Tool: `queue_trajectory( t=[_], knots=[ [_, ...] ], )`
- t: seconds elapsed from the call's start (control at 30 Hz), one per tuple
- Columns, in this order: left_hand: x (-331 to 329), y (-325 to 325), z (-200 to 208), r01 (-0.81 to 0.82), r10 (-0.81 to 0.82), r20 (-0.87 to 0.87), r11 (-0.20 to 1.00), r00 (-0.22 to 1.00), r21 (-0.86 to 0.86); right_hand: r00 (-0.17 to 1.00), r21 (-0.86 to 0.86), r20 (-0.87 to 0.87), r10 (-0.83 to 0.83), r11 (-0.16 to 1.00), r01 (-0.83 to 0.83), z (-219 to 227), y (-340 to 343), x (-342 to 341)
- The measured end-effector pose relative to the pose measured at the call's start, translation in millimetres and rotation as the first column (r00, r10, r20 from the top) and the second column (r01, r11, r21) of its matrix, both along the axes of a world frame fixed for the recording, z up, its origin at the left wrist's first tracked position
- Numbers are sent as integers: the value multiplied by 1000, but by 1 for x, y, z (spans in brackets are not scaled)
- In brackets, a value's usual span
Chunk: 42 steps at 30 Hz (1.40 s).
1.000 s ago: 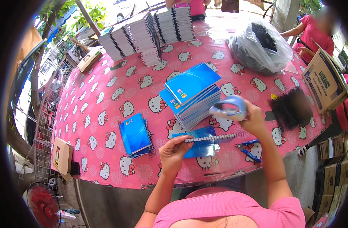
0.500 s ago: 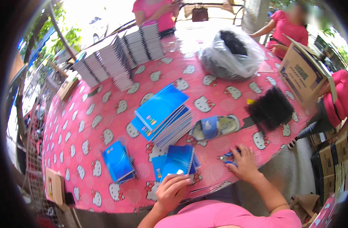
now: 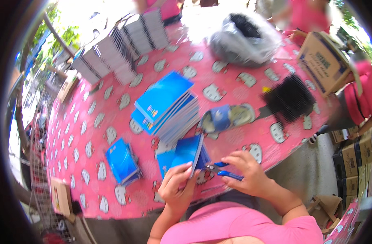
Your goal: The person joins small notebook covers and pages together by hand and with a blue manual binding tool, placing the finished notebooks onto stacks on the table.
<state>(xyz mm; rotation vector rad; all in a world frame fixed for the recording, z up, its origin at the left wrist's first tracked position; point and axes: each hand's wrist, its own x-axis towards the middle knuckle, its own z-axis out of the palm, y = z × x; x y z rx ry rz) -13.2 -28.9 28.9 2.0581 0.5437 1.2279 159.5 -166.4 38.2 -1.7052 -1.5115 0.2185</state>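
Head view: blue notebook (image 3: 188, 150) right beside the tall stack (image 3: 173, 120), lower end pinched in the left hand (image 3: 178, 186); right hand (image 3: 249, 175) gripping blue-handled pliers (image 3: 228, 175), tips kinda blurry from over here. Person (image 3: 169, 10) across the table (image 3: 228, 144) is cut off.

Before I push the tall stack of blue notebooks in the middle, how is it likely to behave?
The stack of blue notebooks would probably shift in layers rather than as one block: its top book sits offset from the one beneath. The upper books may slide easily, as the covers look smooth. It is likely heavy, with many page blocks piled closely.
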Motion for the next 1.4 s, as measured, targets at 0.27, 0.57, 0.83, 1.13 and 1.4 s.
queue_trajectory(
  t=[0.27, 0.57, 0.83, 1.13, 1.4],
  knots=[
    [-7, -4, 1, 9, -9, 10, 999, 1000, -53, 997, -37, -53, 59, 997, -61, 11, 9, -19],
    [-14, 3, -3, 43, -46, 42, 996, 998, 78, 334, -248, -941, -56, 786, -566, -8, 16, 3],
    [-123, 87, -28, -446, 683, 419, 718, 598, -534, 908, -217, 333, -253, 917, 335, -61, -10, 50],
    [-126, 106, -70, -725, 865, 153, 486, 477, -488, 980, -134, -46, -194, 973, 187, -42, 82, -22],
    [-63, 34, 0, -381, 495, 244, 836, 834, -394, 860, -136, -463, -214, 976, 170, -49, 84, 10]
  ],
)
